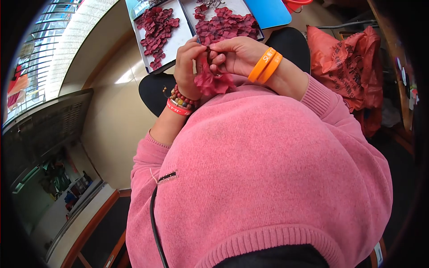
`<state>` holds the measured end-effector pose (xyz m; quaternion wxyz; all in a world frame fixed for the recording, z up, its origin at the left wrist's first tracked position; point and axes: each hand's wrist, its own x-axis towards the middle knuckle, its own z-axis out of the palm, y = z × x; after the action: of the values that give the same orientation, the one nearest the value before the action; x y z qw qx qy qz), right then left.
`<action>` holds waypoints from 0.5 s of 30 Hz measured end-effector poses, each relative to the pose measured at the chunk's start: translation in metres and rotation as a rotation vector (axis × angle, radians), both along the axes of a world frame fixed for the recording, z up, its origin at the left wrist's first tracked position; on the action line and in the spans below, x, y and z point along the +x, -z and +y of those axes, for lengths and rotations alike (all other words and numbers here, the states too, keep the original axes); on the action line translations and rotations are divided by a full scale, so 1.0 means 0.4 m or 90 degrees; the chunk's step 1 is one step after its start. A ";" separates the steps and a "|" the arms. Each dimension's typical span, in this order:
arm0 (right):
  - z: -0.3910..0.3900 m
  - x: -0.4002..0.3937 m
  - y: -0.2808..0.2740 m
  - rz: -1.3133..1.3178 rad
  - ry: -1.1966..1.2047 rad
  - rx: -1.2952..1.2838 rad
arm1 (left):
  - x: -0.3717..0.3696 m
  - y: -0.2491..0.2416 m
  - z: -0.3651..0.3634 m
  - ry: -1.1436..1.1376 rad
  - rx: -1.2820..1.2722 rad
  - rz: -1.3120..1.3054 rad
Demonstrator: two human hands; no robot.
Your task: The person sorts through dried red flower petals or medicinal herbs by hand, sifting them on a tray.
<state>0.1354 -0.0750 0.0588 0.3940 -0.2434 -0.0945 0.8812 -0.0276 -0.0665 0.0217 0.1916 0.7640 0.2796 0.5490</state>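
Close to my chest, my left hand (187,65) and my right hand (239,54) meet with fingertips pinched together. Between them hangs a pink-red artificial flower (213,81), its soft petals drooping below the fingers. The small part at the pinch is mostly hidden by my fingers. Just beyond my hands, across my lap, lies a shallow white-lined box (174,49) in two halves. Dark red petals (156,27) fill much of the left half, and a denser heap of petals (227,26) lies in the right half, with some thin dark stems at its far end.
A blue panel (269,12) adjoins the box at the upper right, near a red object (296,3). Red plastic bags (342,67) stand to my right beside a wooden edge. A dark appliance-like panel (49,109) is on my left. A black cable (155,223) runs down my sweater.
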 end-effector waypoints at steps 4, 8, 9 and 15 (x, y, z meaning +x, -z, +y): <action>0.024 0.015 0.043 -0.090 0.024 0.005 | -0.001 0.018 -0.016 0.090 -0.391 -0.158; 0.032 0.016 0.079 -0.105 0.046 0.002 | 0.006 0.033 -0.015 0.085 -0.471 -0.221; 0.034 0.014 0.082 -0.116 0.055 0.004 | 0.004 0.036 -0.014 0.075 -0.484 -0.226; 0.031 0.015 0.082 -0.242 0.121 0.036 | -0.003 0.070 0.004 0.068 -0.679 -0.437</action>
<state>0.1413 -0.0625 0.0260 0.4573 -0.4018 -0.1679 0.7754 -0.0289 -0.0649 -0.0064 0.6517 0.3571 0.3987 0.5375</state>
